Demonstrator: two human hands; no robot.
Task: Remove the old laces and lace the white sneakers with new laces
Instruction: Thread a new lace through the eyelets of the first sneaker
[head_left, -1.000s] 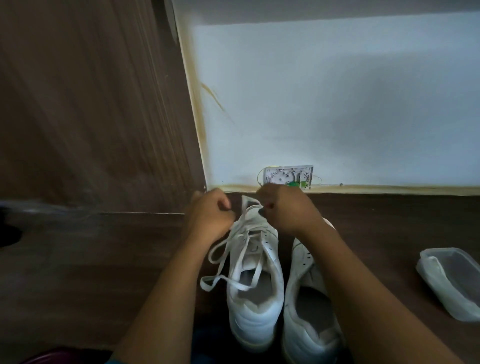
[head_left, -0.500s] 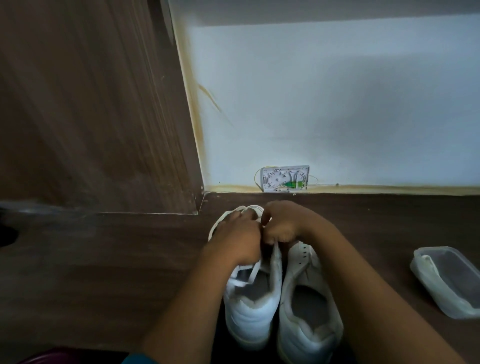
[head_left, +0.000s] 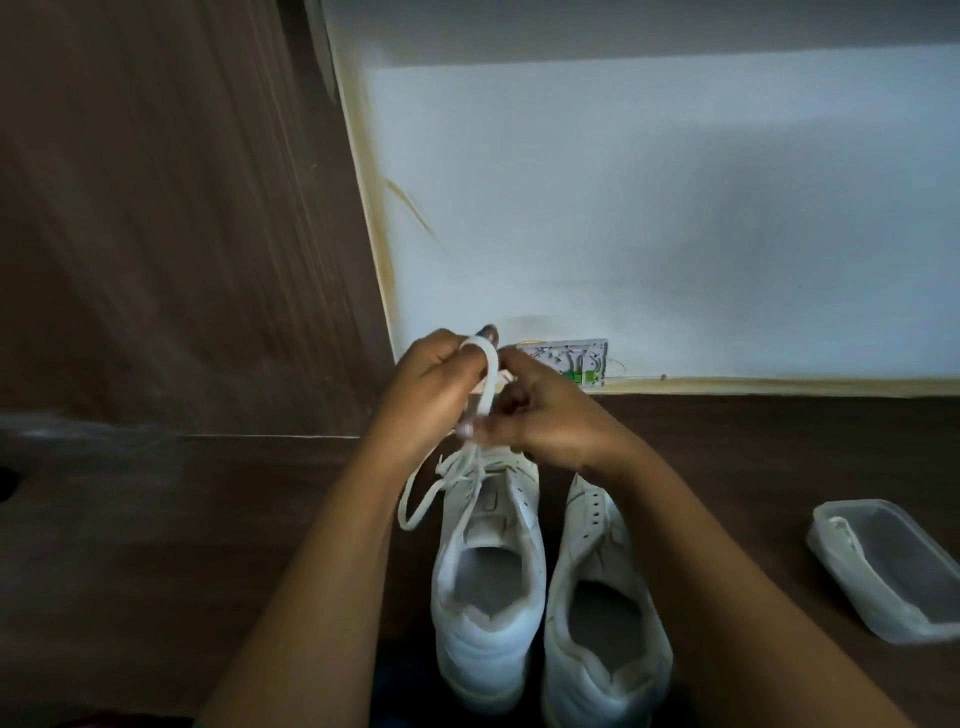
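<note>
Gripping one white lace (head_left: 485, 384) between them, the left hand (head_left: 436, 384) and right hand (head_left: 540, 415) hover over the threaded sneaker (head_left: 488, 597) just below. The second sneaker (head_left: 602, 623), under the right wrist, looks laceless, so much likely remains.

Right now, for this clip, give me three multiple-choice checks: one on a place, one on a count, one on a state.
1. Where is the plastic container relative to the sneakers?
A) left of them B) between them C) right of them
2. How many sneakers are in view?
A) one B) two C) three
3. What state is the lace in?
A) held up by both hands over the left sneaker B) lying untouched on the floor C) tied in a bow on the right sneaker

Answers: 1 C, it sits apart near the right edge. 2 B, a pair stands side by side. 3 A, the left hand and right hand grip it.
</note>
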